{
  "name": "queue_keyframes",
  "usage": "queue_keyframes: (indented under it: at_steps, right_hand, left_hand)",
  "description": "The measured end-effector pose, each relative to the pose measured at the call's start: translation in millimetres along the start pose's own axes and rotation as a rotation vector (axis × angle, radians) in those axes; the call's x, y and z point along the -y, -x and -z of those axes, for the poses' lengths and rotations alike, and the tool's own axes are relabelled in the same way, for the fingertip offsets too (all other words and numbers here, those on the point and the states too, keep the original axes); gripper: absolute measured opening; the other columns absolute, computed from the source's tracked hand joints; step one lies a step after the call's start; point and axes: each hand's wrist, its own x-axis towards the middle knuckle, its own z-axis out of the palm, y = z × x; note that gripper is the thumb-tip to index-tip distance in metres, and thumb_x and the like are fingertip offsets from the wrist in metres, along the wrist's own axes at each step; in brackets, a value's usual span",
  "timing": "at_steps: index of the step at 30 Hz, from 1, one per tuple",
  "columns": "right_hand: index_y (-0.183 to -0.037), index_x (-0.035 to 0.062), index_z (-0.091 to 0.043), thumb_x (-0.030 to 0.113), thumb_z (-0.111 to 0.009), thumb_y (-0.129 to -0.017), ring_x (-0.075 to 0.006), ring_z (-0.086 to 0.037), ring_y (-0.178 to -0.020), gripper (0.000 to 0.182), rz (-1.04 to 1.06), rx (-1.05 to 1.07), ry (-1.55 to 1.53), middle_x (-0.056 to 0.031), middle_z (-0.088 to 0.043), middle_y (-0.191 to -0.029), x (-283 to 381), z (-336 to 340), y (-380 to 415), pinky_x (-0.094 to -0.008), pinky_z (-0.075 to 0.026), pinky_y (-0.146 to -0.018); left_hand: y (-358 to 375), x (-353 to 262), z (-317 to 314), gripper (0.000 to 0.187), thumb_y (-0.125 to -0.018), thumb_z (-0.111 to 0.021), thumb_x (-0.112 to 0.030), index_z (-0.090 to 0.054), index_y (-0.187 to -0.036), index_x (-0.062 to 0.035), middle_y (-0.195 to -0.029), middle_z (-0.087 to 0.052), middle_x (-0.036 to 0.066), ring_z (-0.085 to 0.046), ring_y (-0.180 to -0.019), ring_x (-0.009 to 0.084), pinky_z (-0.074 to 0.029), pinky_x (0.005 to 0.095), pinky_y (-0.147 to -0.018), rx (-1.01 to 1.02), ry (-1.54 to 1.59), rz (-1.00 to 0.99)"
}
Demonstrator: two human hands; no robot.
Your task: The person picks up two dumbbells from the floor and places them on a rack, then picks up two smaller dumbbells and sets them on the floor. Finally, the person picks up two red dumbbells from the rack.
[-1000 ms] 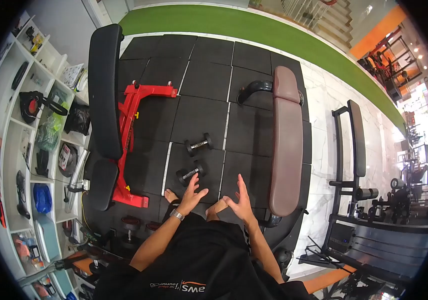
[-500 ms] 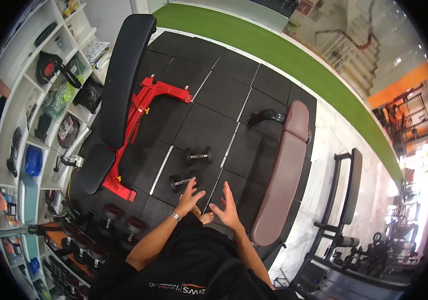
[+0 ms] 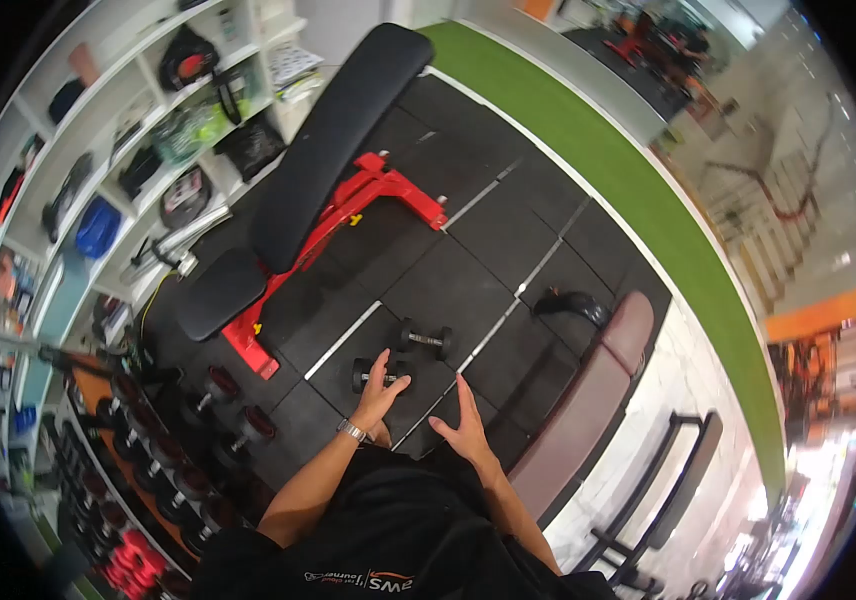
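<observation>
My left hand [image 3: 379, 393] is held out in front of my body, fingers apart and nothing in it; a metal-band watch [image 3: 351, 430] is on that wrist. Facing it, palm inward, my right hand [image 3: 465, 432] is also open and holds nothing. Beyond the left fingers a black dumbbell [image 3: 361, 376] lies on the floor, partly covered by that hand. A second dumbbell [image 3: 426, 339] rests a little farther off, apart from both hands.
A black adjustable bench [image 3: 333, 150] with a red frame [image 3: 313, 250] stands left, a brown padded bench [image 3: 588, 400] right. Dumbbells fill a rack [image 3: 138, 480] at lower left. White shelves [image 3: 138, 80] hold bags. Green turf [image 3: 648, 170] borders the black mat floor [image 3: 478, 270].
The view has turned, so the benches and shelves sit shifted and tilted in the frame. Both hands stay open and apart, in nearly the same place before my body.
</observation>
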Motion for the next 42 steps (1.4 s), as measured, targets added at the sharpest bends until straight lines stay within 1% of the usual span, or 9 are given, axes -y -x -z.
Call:
queue_keyframes:
  at_steps: [5, 11, 22, 26, 29, 32, 35, 39, 42]
  right_hand:
    - [-0.156, 0.0122, -0.015, 0.036, -0.077, -0.077, -0.0346, -0.028, -0.145, 0.103, 0.067, 0.184, 0.105, -0.0164, -0.027, -0.158, -19, 9, -36, -0.0390, -0.028, -0.116]
    - [-0.155, 0.0046, -0.016, 0.025, -0.078, -0.079, -0.0362, -0.026, -0.145, 0.100, 0.240, 0.333, -0.066, -0.0215, -0.024, -0.157, -25, 57, -65, -0.0412, -0.025, -0.117]
    - [-0.155, 0.0057, -0.017, 0.021, -0.078, -0.079, -0.0348, -0.025, -0.146, 0.099, 0.381, 0.504, -0.069, -0.0225, -0.025, -0.157, -65, 130, -98, -0.0418, -0.024, -0.117]
    - [-0.155, 0.0040, -0.016, 0.023, -0.078, -0.080, -0.0353, -0.025, -0.146, 0.100, 0.343, 0.602, -0.071, -0.0222, -0.024, -0.158, -69, 129, -99, -0.0421, -0.024, -0.118]
    - [-0.155, 0.0017, -0.015, 0.025, -0.078, -0.079, -0.0370, -0.023, -0.146, 0.101, 0.384, 0.673, -0.051, -0.0229, -0.024, -0.157, -68, 117, -100, -0.0425, -0.023, -0.118]
    - [-0.154, 0.0008, -0.015, 0.029, -0.078, -0.079, -0.0380, -0.023, -0.146, 0.102, 0.536, 0.744, 0.008, -0.0251, -0.022, -0.157, -72, 95, -99, -0.0431, -0.023, -0.118]
    - [-0.155, 0.0012, -0.013, 0.030, -0.078, -0.079, -0.0390, -0.022, -0.146, 0.104, 0.464, 0.858, -0.033, -0.0267, -0.021, -0.157, -56, 82, -94, -0.0443, -0.023, -0.118]
    - [-0.155, 0.0010, -0.012, 0.030, -0.078, -0.079, -0.0393, -0.022, -0.147, 0.105, 0.544, 0.912, 0.014, -0.0270, -0.020, -0.157, -52, 69, -99, -0.0444, -0.024, -0.118]
    - [-0.155, 0.0029, -0.012, 0.030, -0.078, -0.078, -0.0393, -0.023, -0.146, 0.105, 0.542, 0.952, 0.033, -0.0261, -0.020, -0.157, -39, 62, -107, -0.0444, -0.025, -0.118]
  left_hand:
    - [7, 24, 8, 0.084, -0.090, -0.069, -0.031, -0.020, -0.156, -0.0125, -0.159, -0.021, 0.019, -0.026, -0.145, 0.0349, -0.027, 0.0444, -0.115, -0.213, 0.134, 0.033]
    - [25, 35, -46, 0.085, -0.087, -0.072, -0.035, -0.027, -0.153, -0.0074, -0.155, -0.032, 0.018, -0.037, -0.139, 0.0329, -0.035, 0.0399, -0.110, -0.518, 0.247, 0.042]
    - [45, 34, -159, 0.085, -0.086, -0.073, -0.031, -0.026, -0.153, -0.0088, -0.157, -0.027, 0.017, -0.034, -0.140, 0.0363, -0.029, 0.0431, -0.114, -0.712, 0.109, 0.060]
    - [54, 42, -169, 0.087, -0.085, -0.073, -0.030, -0.025, -0.154, -0.0089, -0.158, -0.025, 0.017, -0.028, -0.143, 0.0380, -0.035, 0.0418, -0.108, -0.797, 0.346, 0.011]
    - [52, 57, -172, 0.086, -0.085, -0.073, -0.030, -0.026, -0.154, -0.0084, -0.156, -0.029, 0.017, -0.050, -0.124, 0.0293, -0.046, 0.0351, -0.091, -0.875, 0.266, -0.007]
    - [51, 54, -173, 0.087, -0.084, -0.073, -0.029, -0.027, -0.154, -0.0074, -0.153, -0.035, 0.017, -0.059, -0.090, 0.0179, -0.048, 0.0297, -0.076, -0.890, 0.295, 0.013]
    - [42, 59, -175, 0.086, -0.083, -0.074, -0.029, -0.028, -0.153, -0.0066, -0.151, -0.037, 0.016, -0.048, -0.066, 0.0116, -0.047, 0.0273, -0.067, -0.942, 0.299, -0.029]
    - [37, 67, -165, 0.087, -0.087, -0.071, -0.031, -0.020, -0.155, -0.0122, -0.160, -0.021, 0.018, -0.022, -0.145, 0.0428, -0.028, 0.0482, -0.115, -0.897, 0.325, -0.009]
    - [34, 57, -153, 0.087, -0.087, -0.071, -0.030, -0.020, -0.155, -0.0120, -0.159, -0.021, 0.019, -0.024, -0.144, 0.0419, -0.028, 0.0482, -0.114, -0.922, 0.409, -0.007]
